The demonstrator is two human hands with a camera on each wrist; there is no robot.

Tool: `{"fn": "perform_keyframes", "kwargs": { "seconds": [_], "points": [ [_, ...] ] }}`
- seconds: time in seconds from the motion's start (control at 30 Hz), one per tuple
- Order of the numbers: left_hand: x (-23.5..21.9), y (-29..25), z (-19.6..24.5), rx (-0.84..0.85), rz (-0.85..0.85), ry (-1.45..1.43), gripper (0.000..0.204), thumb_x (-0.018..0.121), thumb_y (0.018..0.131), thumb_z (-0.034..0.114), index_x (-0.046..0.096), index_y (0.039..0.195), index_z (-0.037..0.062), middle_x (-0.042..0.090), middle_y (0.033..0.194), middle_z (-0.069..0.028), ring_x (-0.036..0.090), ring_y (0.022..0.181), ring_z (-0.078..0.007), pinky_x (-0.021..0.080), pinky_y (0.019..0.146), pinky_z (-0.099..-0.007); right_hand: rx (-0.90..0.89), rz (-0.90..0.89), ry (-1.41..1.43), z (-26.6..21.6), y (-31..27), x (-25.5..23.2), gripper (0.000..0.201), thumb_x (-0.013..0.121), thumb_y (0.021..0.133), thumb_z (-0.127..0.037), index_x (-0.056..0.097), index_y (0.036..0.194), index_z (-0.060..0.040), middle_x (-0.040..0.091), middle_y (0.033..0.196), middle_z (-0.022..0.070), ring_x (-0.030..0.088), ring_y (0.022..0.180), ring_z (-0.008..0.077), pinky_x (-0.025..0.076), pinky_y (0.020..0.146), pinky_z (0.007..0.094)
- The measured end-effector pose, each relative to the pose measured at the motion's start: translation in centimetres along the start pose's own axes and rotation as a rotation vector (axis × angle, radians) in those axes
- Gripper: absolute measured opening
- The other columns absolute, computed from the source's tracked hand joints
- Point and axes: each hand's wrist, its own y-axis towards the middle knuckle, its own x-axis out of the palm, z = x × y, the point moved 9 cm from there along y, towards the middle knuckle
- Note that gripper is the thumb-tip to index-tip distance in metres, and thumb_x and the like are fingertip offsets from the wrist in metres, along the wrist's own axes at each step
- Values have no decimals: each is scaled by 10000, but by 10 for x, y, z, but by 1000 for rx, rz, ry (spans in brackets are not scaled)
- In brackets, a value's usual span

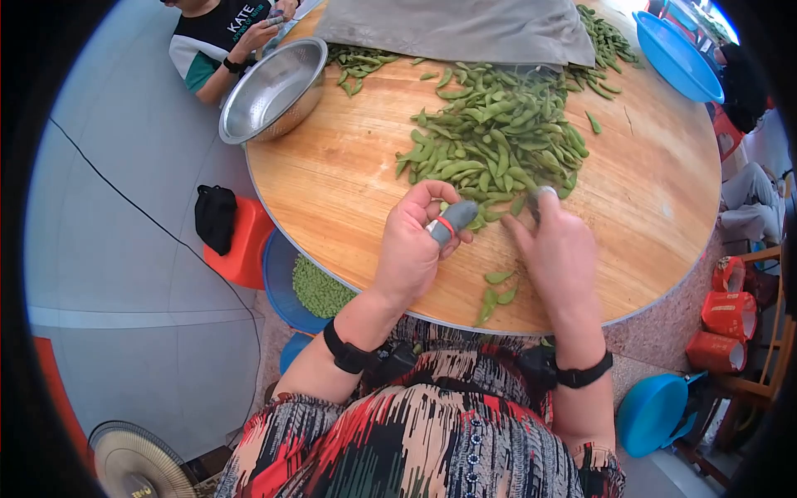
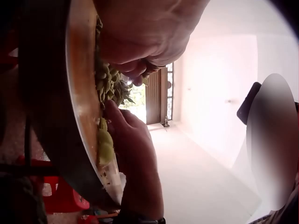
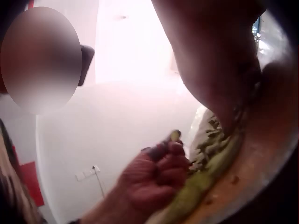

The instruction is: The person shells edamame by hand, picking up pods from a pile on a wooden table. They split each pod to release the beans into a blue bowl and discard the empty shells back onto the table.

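Observation:
My left hand (image 1: 413, 241) is raised above the near part of the round wooden table (image 1: 332, 174), with a grey cover and red band on its thumb. It pinches a small green soybean pod (image 3: 175, 135) between thumb and fingers. My right hand (image 1: 561, 253) reaches down to the near edge of a heap of soybean pods (image 1: 498, 133), thumb and forefinger apart around a pod (image 1: 518, 204). A dark cover shows on one of its fingertips. Between my wrists, several loose pods (image 1: 498, 290) lie on the wood.
A grey cloth (image 1: 457, 29) covers the far side of the heap. At the far left edge stands a metal colander (image 1: 278, 91), beside another person's hands (image 1: 264, 31). Below the table's left edge, a blue basin (image 1: 278, 278) holds shelled beans (image 1: 318, 288). A blue basin (image 1: 677, 58) sits far right.

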Motion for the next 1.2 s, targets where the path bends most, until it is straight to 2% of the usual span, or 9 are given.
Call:
{"fn": "perform_keyframes", "kwargs": {
  "seconds": [0.23,0.3,0.4,0.47,0.53,0.67,0.87,1.07,1.2],
  "points": [
    [27,-15,-24,-315,-147,-105,141,565,870,111,508,986,55,555,638,-7,462,497,-35,301,428,-151,-2,25,-6,12,-2,6,173,569,827,-172,496,806,-16,585,684,202,588,672,366,443,553,438],
    [34,-17,-27,-280,-208,-42,178,579,864,121,507,1012,54,550,639,-1,462,504,-26,304,432,-147,32,25,-16,19,-10,2,171,571,825,-165,501,804,-10,581,685,207,586,679,373,441,556,437],
    [46,-23,-34,-293,-334,64,241,606,850,135,508,1055,53,548,649,11,460,532,-10,313,447,-139,18,88,177,28,-19,-5,160,583,819,-153,545,835,2,591,686,194,591,643,343,441,561,400],
    [55,-27,-39,-339,-398,108,268,620,842,139,511,1071,53,549,660,17,458,553,-2,319,460,-136,38,127,582,36,-23,-11,171,598,814,-142,579,879,14,596,647,133,572,577,233,435,562,339],
    [47,-18,-28,-204,-173,123,277,641,828,141,534,1067,50,557,694,34,436,564,0,321,473,-130,90,53,676,37,-28,-8,171,596,823,-144,586,886,15,588,649,87,539,579,172,425,558,300],
    [43,-14,-39,-251,-101,-57,220,648,820,130,572,1011,53,559,711,48,426,556,4,304,470,-132,172,-171,1007,21,-41,10,141,557,872,-138,571,879,3,535,672,-10,451,594,46,368,523,198],
    [37,-16,-31,-172,-59,-122,119,631,825,130,596,923,72,560,742,50,388,552,12,258,460,-158,314,-555,1338,6,-59,31,167,443,941,-181,511,886,-38,467,661,-36,361,536,20,277,467,176],
    [32,-17,-27,-106,-39,-21,68,605,826,120,572,872,83,562,752,43,382,550,13,251,462,-157,354,-646,1652,-3,-63,34,166,431,942,-180,506,886,-42,473,658,-33,348,514,21,266,442,171],
    [34,-20,-26,-103,-24,-32,87,607,821,114,574,893,78,555,754,46,379,551,8,250,467,-160,413,-577,1527,3,-63,45,144,431,939,-161,516,912,-48,474,658,-34,328,494,12,249,430,160]
  ]
}}
